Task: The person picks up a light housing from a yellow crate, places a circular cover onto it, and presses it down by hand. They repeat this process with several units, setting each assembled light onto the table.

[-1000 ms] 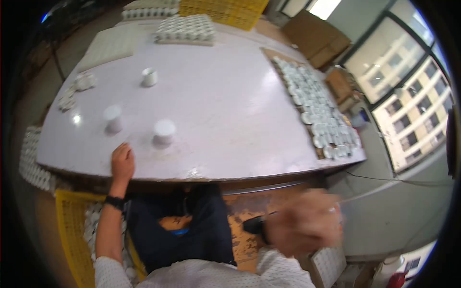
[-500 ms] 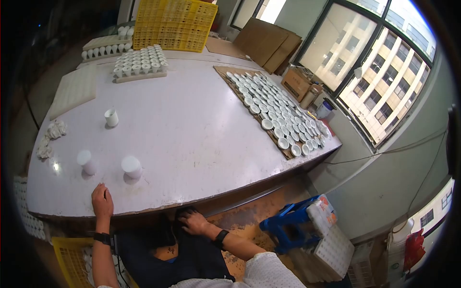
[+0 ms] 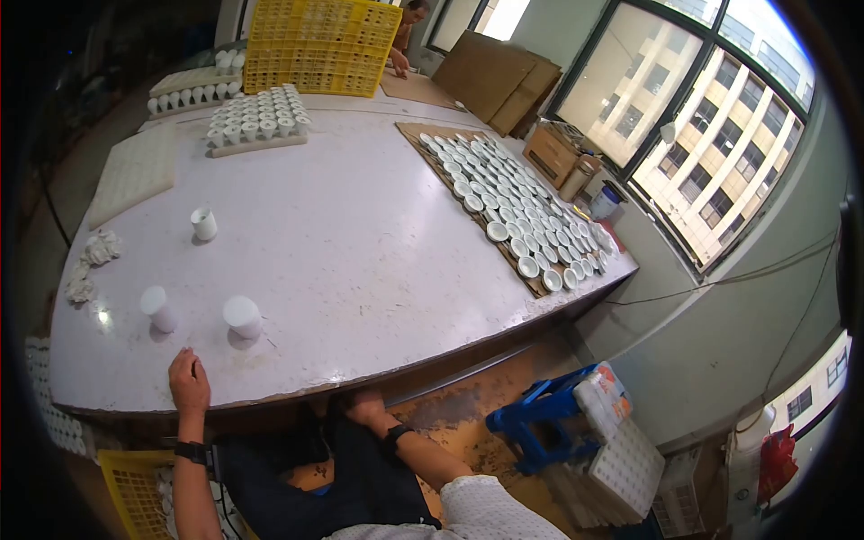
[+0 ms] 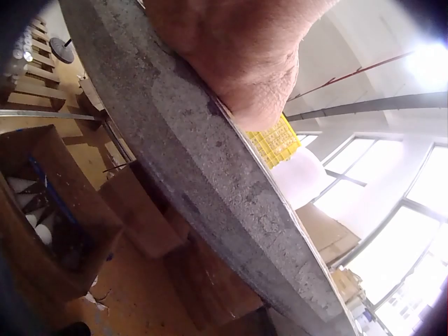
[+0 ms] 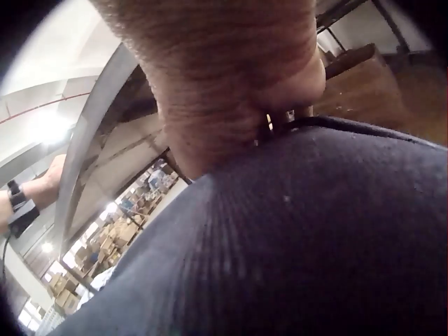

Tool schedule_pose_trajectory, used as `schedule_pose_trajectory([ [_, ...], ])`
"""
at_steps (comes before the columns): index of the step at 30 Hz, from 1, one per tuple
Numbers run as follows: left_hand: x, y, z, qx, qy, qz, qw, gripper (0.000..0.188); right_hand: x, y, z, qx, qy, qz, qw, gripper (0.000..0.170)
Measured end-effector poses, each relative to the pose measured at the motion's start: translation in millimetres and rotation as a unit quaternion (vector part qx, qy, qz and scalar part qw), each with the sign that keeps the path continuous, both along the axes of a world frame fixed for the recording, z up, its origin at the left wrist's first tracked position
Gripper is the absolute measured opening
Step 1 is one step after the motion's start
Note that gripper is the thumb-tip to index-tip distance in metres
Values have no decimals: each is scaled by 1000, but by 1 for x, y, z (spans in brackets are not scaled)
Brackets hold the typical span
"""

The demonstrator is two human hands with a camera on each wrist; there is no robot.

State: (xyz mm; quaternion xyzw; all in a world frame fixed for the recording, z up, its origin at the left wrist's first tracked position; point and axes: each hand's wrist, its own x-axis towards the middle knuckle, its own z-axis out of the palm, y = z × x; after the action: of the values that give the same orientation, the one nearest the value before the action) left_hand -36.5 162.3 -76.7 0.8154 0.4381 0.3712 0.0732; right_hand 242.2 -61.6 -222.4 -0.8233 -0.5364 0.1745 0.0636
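My left hand [image 3: 189, 382] rests on the table near its front left edge, fingers loosely curled and holding nothing. Just beyond its fingertips stand two white cylinders with flat round tops, one white cylinder [image 3: 243, 318] slightly to the right and another white cylinder [image 3: 159, 310] to the left. Farther back is an open white cup [image 3: 204, 224]. Below the table edge, my right hand [image 3: 364, 407] lies on the dark trouser leg [image 3: 360, 459], its fingertips partly hidden. In the right wrist view the wrist [image 5: 217, 98] presses close over the dark cloth [image 5: 266, 238].
Many small white cups [image 3: 513, 198] cover a cardboard sheet at the right. Filled trays [image 3: 259, 117] and a yellow crate [image 3: 310, 45] stand at the back, where another person [image 3: 400, 49] is partly visible. A crumpled white cloth [image 3: 94, 256] lies left; a blue stool [image 3: 544, 418] stands right.
My right hand came from a raised position at the right down onto the leg, then shifted slightly there. The head view turned rightward. A person appeared behind the yellow crate. My left hand stayed put.
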Motion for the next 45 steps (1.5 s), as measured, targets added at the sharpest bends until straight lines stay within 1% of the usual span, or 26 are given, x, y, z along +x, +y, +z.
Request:
schedule_pose_trajectory([
  [1, -1, 0, -1, 8, 1, -2, 1000, 12, 3, 3, 4, -28, 7, -37, 999, 48],
  [2, 0, 0, -1, 6, 2, -1, 1000, 12, 2, 6, 7, -30, 7, -36, 999, 48],
  [4, 2, -2, 0, 11, -11, 5, 1000, 12, -6, 9, 11, -46, -19, -104, 993, 55],
  [5, 1, -4, 2, 7, -10, 19, 1000, 12, -7, 10, 6, -49, -20, -90, 995, 55],
  [7, 2, -5, 8, 0, -19, -12, 1000, 12, -6, 19, 0, -71, 39, -51, 995, 61],
  [8, 2, -6, 9, -1, -19, 2, 1000, 12, -11, 20, 12, -72, 38, -37, 996, 61],
  [10, 4, -8, 10, -1, -37, -11, 999, 12, -19, 15, 32, -93, 52, -70, 992, 64],
  [11, 3, -7, 10, -1, -34, -10, 999, 12, -19, 15, 33, -96, 52, -64, 992, 64],
  [13, 2, -6, 10, 5, -31, -8, 999, 12, -19, 18, 36, -156, 47, -51, 985, 63],
  [14, 3, -6, 9, 13, -28, -11, 999, 12, -20, 19, 37, -156, 46, -49, 986, 63],
  [16, 3, -7, 10, 10, -28, -9, 1000, 12, -28, 17, 39, -129, 33, -80, 988, 63],
  [20, 4, -7, 10, 6, -29, 0, 1000, 13, -31, 16, 50, -151, 22, -76, 985, 62],
  [23, 3, -7, 11, 6, -17, -5, 1000, 12, -29, 14, 57, -130, 30, -78, 988, 62],
  [26, 3, -7, 12, 5, -16, -3, 1000, 12, -27, 12, 55, -143, 36, -68, 987, 63],
  [29, 3, -7, 11, 3, -22, -9, 1000, 12, -24, 12, 48, -132, 42, -72, 988, 63],
  [31, 3, -6, 10, 2, -21, -9, 1000, 12, -26, 10, 45, -103, 27, -77, 991, 63],
  [37, 3, -7, 13, 7, -23, -7, 1000, 14, -24, 8, 43, -91, 29, -84, 992, 61],
  [45, 5, -9, 16, 2, -36, -5, 999, 15, -24, 8, 45, -97, 40, -78, 991, 62],
])
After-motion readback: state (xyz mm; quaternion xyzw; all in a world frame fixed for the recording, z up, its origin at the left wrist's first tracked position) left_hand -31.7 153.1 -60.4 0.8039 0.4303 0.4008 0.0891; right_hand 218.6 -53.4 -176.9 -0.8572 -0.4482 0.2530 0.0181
